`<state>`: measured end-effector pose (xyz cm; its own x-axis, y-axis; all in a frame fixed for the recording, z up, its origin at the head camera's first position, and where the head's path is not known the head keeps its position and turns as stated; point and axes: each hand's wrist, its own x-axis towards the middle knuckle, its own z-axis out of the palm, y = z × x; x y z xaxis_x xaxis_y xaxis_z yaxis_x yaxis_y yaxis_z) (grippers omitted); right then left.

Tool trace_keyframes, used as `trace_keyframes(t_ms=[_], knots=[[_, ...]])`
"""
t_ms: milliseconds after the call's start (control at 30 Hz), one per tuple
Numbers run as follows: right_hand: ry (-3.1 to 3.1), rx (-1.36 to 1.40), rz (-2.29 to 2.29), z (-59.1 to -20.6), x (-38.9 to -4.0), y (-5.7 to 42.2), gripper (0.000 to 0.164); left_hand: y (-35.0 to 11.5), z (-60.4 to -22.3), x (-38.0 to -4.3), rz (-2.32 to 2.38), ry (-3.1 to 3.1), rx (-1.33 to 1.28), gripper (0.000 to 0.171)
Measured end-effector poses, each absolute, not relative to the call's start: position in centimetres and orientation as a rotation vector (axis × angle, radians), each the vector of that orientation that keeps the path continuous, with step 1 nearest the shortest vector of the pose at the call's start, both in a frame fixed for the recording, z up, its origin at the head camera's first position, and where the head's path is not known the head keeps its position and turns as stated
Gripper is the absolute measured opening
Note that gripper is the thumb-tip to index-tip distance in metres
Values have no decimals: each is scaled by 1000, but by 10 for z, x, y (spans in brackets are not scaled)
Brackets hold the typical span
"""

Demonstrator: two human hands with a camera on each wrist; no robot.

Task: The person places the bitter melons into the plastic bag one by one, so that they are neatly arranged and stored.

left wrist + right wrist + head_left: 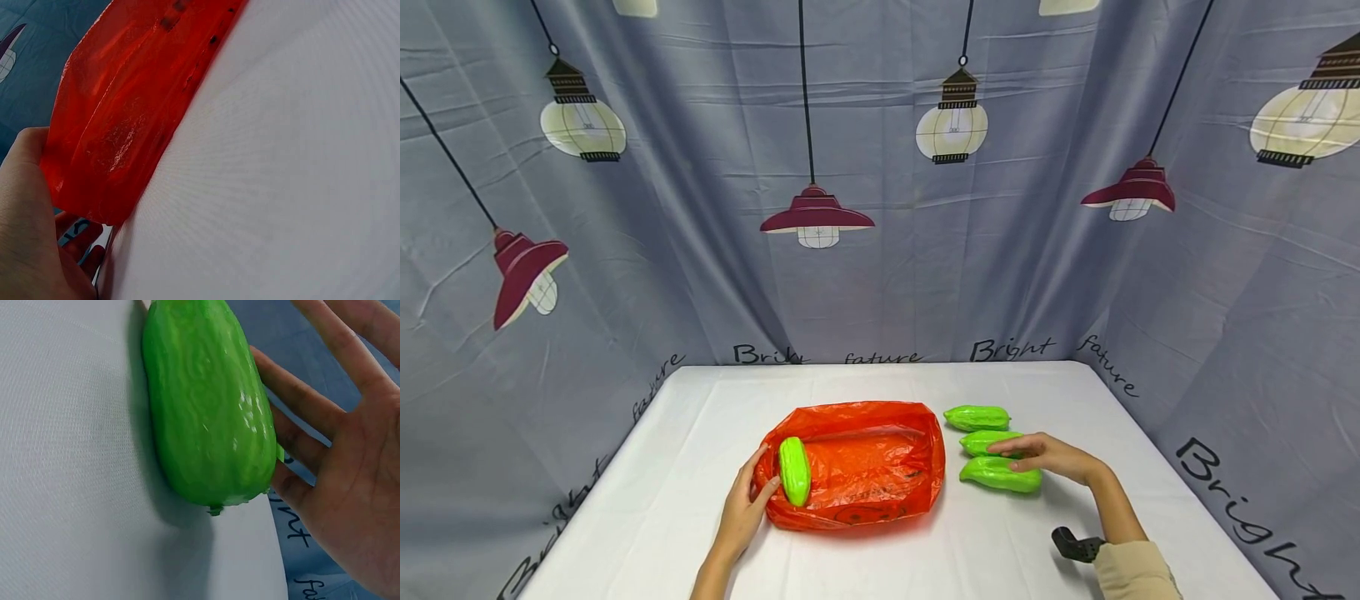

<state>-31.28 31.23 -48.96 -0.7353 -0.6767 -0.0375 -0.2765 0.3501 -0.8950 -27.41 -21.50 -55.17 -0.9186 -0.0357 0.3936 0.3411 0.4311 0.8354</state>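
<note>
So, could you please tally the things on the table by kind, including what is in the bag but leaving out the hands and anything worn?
Bag: 1
Green vegetables: 4 (1 in the bag, 3 beside it)
Total: 5

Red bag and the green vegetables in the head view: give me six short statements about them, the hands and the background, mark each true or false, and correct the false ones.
1. A green vegetable lies inside the red bag. True.
2. It lies at the bag's right end. False: it is at the left end.
3. The left hand holds the bag's left end. True.
4. Only two loose vegetables lie on the white table. False: three lie there, right of the bag.
5. The right hand is inside the bag. False: it is at the loose vegetables.
6. The curtain behind the table shows lamps. True.
</note>
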Motion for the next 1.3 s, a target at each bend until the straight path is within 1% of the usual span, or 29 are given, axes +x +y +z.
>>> trace_keyframes(t_ms=[333, 633, 1100, 1300], knots=[[2267, -784, -1259, -489, -306, 310, 41, -214, -549, -274, -1468, -2342, -268, 56], [2244, -800, -1259, -493, -299, 307, 47, -215, -551, -274, -1455, -2346, -268, 56], [2167, -830, -1285, -505, -297, 306, 46, -215, -551, -275, -1482, -2347, -266, 56], [2191, -842, -1309, -504, -291, 301, 47, -215, -551, -275, -1468, -2356, -262, 56]])
